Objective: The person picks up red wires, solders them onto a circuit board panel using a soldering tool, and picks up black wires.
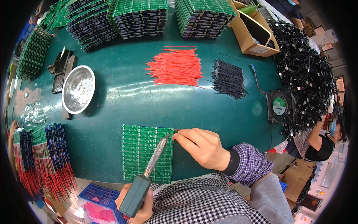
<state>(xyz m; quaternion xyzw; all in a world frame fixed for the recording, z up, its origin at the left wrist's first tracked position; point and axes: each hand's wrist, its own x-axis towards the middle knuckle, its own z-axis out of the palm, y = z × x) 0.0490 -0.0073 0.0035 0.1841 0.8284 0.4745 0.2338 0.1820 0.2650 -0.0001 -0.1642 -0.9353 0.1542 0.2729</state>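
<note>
- Left hand (146, 210): fingers closed around the dark green handle of a soldering iron with a long metal barrel (148, 171), which slants up and to the right.
- Right hand (203, 147): thumb and forefinger pinched together at the board's upper right corner on a thin red wire (174, 137), mostly hidden by the fingertips.
- Green rectangular circuit-board panel with rows of repeated units (143, 153): lies flat at the near edge of the glossy dark green bench (212, 115). The iron's tip is over its upper right corner; contact cannot be told.
- Beyond the panel: a loose pile of red wires (174, 68), with a smaller pile of black wires (228, 79) to its right.
- Left side: a round silvery metal bowl (92, 84); nearer, board panels with hanging red wires (56, 145).
- Right side: a square black fan (279, 106) beside heaped black cables (305, 67).
- Far edge: tall stacks of green boards (140, 22).
</note>
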